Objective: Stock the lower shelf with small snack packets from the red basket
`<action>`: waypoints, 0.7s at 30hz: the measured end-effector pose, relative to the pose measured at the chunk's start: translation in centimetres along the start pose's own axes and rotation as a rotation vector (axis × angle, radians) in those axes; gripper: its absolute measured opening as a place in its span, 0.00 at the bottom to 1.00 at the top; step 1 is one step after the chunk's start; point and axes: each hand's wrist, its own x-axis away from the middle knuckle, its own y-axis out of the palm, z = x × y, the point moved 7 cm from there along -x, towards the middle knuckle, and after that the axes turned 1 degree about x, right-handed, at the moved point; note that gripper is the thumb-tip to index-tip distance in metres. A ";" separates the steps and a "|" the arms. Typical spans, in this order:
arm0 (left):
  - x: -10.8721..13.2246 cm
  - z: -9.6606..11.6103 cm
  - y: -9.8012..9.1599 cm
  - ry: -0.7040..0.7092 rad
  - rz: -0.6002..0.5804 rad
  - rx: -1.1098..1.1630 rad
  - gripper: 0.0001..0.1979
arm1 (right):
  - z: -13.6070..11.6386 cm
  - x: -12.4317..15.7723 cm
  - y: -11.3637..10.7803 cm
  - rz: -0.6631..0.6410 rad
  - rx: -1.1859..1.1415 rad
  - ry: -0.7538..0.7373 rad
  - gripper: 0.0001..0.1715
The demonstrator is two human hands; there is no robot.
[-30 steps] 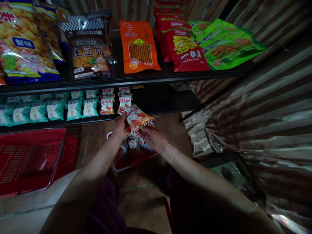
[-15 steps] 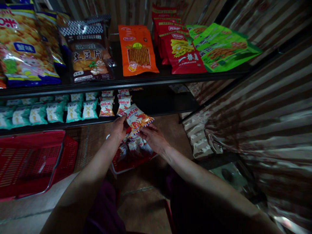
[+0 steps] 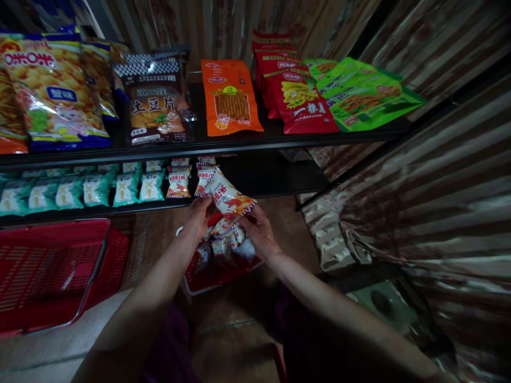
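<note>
Between my two hands is a white and orange snack bag (image 3: pixel 230 199) with a shrimp picture, tilted just in front of the lower shelf. My left hand (image 3: pixel 198 217) pinches its left edge, and my right hand (image 3: pixel 257 230) grips its lower right corner. Beneath them sits a red basket (image 3: pixel 207 284) holding several similar small bags (image 3: pixel 221 249). On the lower shelf (image 3: pixel 263 175), behind the held bag, stand more of these white and orange bags (image 3: pixel 178 181), partly hidden by it on the right.
Several green and white bags (image 3: pixel 96 189) line the lower shelf at left. Larger snack bags, including an orange one (image 3: pixel 232 101) and a red one (image 3: pixel 299 98), fill the upper shelf (image 3: pixel 247 139). Another red basket (image 3: pixel 96 266) stands on the floor at left. A striped curtain (image 3: pixel 451 213) hangs at right.
The held bag has turned slightly, its right end lower, still between both hands. The whole view has shifted, so the shelves appear a little lower.
</note>
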 end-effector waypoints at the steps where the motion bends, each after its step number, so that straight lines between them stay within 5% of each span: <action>1: -0.1 0.0 0.0 0.005 -0.007 0.010 0.06 | -0.3 -0.2 -0.1 -0.018 0.081 -0.071 0.14; 4: -0.4 0.1 0.2 0.014 -0.050 0.056 0.08 | -1.8 -0.4 -0.4 -0.037 0.400 -0.324 0.08; 10: 0.2 0.1 1.2 -0.073 -0.147 0.158 0.02 | -4.0 0.9 0.4 -0.086 0.969 -0.752 0.16; 15: 1.6 1.1 2.9 -0.110 -0.275 0.206 0.19 | -3.6 1.9 1.5 -0.172 1.217 -0.919 0.19; 21: 1.2 1.4 2.4 -0.070 -0.217 0.165 0.15 | -3.4 2.3 2.0 -0.211 1.282 -1.002 0.19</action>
